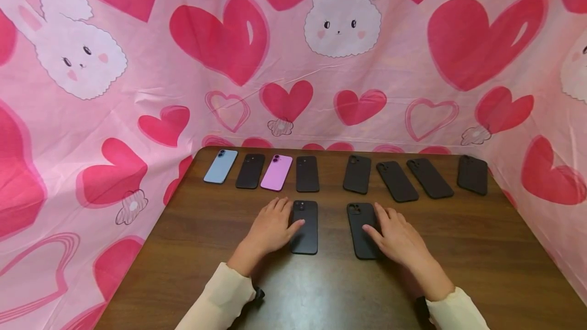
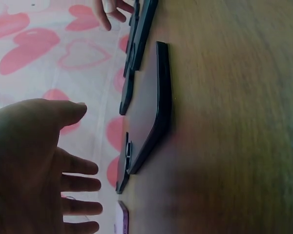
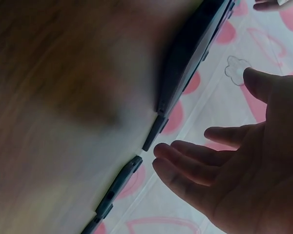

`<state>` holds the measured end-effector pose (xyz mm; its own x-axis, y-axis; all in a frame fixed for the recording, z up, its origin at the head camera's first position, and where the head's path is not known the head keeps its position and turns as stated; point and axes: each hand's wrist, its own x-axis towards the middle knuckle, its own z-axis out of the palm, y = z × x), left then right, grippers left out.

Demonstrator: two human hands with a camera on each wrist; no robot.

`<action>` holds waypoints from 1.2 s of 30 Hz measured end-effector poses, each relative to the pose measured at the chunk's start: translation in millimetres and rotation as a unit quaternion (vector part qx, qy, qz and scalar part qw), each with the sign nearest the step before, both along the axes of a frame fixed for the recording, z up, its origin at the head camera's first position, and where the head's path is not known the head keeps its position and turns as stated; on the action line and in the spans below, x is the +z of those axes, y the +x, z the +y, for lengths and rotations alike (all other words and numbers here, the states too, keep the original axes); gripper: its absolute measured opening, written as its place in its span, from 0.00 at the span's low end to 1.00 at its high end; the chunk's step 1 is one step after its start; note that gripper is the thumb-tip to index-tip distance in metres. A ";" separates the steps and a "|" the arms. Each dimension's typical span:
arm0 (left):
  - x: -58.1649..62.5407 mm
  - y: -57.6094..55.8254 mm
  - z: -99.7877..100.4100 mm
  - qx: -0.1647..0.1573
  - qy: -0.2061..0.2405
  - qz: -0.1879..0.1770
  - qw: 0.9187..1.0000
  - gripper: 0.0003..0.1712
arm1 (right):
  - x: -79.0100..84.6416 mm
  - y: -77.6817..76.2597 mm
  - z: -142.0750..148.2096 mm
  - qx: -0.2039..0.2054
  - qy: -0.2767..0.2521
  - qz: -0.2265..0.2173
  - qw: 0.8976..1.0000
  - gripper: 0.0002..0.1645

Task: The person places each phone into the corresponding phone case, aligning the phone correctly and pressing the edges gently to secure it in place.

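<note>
A dark phone [image 1: 306, 236] lies camera side up near the middle of the table, and my left hand [image 1: 272, 225] is at its left edge with the thumb over it. In the left wrist view that hand [image 2: 44, 161] has its fingers extended, apart from the phone [image 2: 162, 87]. To the right lies a black phone case [image 1: 361, 241] with a camera cutout. My right hand [image 1: 400, 233] is at the case's right side, thumb above it. The right wrist view shows this hand [image 3: 234, 165] with fingers loosely extended, not gripping the case [image 3: 190, 53].
Along the back of the wooden table [image 1: 206, 269] lie a light blue phone [image 1: 221, 166], a pink phone [image 1: 276, 172], dark phones [image 1: 249, 171] [image 1: 307, 173] and several black cases [image 1: 356, 173]. A pink heart-and-rabbit cloth [image 1: 293, 65] hangs behind and at the sides.
</note>
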<state>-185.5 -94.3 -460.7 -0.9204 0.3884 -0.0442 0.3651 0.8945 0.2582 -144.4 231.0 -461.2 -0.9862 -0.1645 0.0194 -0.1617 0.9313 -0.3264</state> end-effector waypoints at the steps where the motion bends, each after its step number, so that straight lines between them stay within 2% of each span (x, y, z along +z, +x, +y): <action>1: 0.1 0.0 0.9 0.004 0.000 -0.003 1.000 0.43 | 0.0 -0.3 -0.6 -0.002 0.000 -0.005 1.000 0.46; 8: -0.5 0.7 8.7 0.046 -0.013 -0.008 0.999 0.40 | 0.4 -1.8 -5.0 -0.016 0.004 -0.036 0.999 0.48; 15: -1.5 0.8 16.0 0.080 -0.020 -0.027 0.996 0.44 | 1.2 -2.9 -9.7 -0.028 0.009 -0.059 0.998 0.48; 30: -4.6 -1.3 24.8 0.081 -0.043 -0.058 0.994 0.51 | 1.6 -7.2 -18.7 -0.056 0.039 -0.101 0.993 0.53; 36: -7.3 -2.0 32.2 0.095 -0.052 -0.061 0.992 0.52 | 1.4 -9.4 -25.3 -0.062 0.049 -0.111 0.991 0.52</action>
<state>-187.6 -62.0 -468.0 -0.9620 0.1957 -0.1901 0.1591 0.9684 0.1920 -153.8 205.7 -459.8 -0.9769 -0.0329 -0.2112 0.0210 0.9686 -0.2478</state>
